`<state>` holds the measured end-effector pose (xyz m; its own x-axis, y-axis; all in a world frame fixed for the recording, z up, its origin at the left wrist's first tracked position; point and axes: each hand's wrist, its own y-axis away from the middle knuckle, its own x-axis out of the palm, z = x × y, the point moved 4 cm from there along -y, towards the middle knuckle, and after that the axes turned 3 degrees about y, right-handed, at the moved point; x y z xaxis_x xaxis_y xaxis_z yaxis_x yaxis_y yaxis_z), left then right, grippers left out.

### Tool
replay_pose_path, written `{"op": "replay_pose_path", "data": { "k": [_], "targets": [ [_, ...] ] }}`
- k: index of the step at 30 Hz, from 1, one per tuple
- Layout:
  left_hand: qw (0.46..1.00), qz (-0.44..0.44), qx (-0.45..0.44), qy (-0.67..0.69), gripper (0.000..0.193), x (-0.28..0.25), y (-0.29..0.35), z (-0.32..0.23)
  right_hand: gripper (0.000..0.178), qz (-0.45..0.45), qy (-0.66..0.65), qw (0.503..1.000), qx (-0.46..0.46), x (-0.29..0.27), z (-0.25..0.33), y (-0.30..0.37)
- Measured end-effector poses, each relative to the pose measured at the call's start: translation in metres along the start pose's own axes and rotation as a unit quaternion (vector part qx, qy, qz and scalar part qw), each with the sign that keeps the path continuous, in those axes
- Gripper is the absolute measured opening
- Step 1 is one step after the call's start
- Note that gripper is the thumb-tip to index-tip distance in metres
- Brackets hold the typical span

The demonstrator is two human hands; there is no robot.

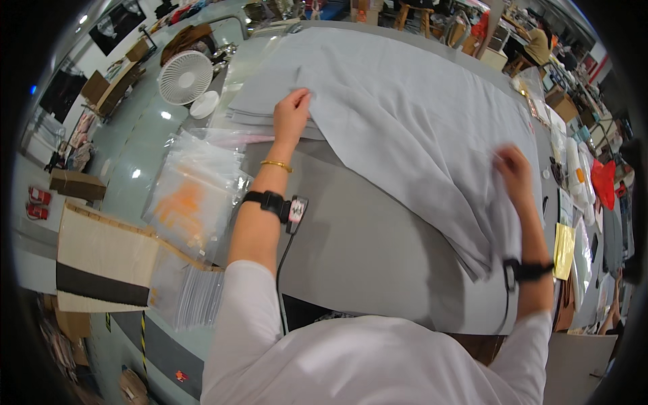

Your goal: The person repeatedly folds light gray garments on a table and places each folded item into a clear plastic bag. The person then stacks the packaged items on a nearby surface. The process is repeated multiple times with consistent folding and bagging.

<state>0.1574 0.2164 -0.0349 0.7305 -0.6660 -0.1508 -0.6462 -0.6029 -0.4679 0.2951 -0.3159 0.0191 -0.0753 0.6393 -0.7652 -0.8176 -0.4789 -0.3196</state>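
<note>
A large light grey cloth (412, 108) covers much of the worktable, its near edge running slantwise between my two hands. My left hand (292, 115) is closed in a pinch on the cloth's edge, beside a flat stack of grey folded fabric (253, 117). On the right, my right hand (514, 172) is smeared by motion but closed at the other end of that edge. Below it the cloth bunches and hangs in folds toward the table's near side. A wired strap with a small device is on each forearm.
Clear plastic bags (192, 196) lie piled on the left, next to an open cardboard box (108, 256). Past them stands a white fan (185, 77). Along the right lie a yellow packet (563, 251), a red bag (603, 183) and plastic wraps. Another person (536, 44) sits far right.
</note>
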Motion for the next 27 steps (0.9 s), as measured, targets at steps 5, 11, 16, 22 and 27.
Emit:
{"op": "replay_pose_path", "data": {
  "k": [5,11,16,22,27],
  "targets": [
    [0.969,0.133,0.191,-0.086,0.023,0.038,0.058,-0.105,0.005,0.168,-0.093,0.916,-0.352,0.101,0.199,-0.100],
    [0.952,0.282,0.051,-0.111,0.032,0.031,0.100,-0.133,0.008,0.424,-0.102,0.873,-0.218,0.117,0.228,-0.092],
    [0.928,0.353,0.085,-0.081,0.039,0.043,0.127,-0.140,0.004,0.440,-0.139,0.864,-0.201,0.103,0.206,-0.057],
    [0.950,0.305,0.046,-0.047,0.035,0.040,0.132,-0.151,0.007,0.383,-0.231,0.876,-0.181,0.104,0.188,-0.020],
    [0.958,0.284,0.023,-0.028,0.031,0.033,0.125,-0.162,0.009,0.270,-0.335,0.887,-0.169,0.117,0.182,0.006]
  ]
}}
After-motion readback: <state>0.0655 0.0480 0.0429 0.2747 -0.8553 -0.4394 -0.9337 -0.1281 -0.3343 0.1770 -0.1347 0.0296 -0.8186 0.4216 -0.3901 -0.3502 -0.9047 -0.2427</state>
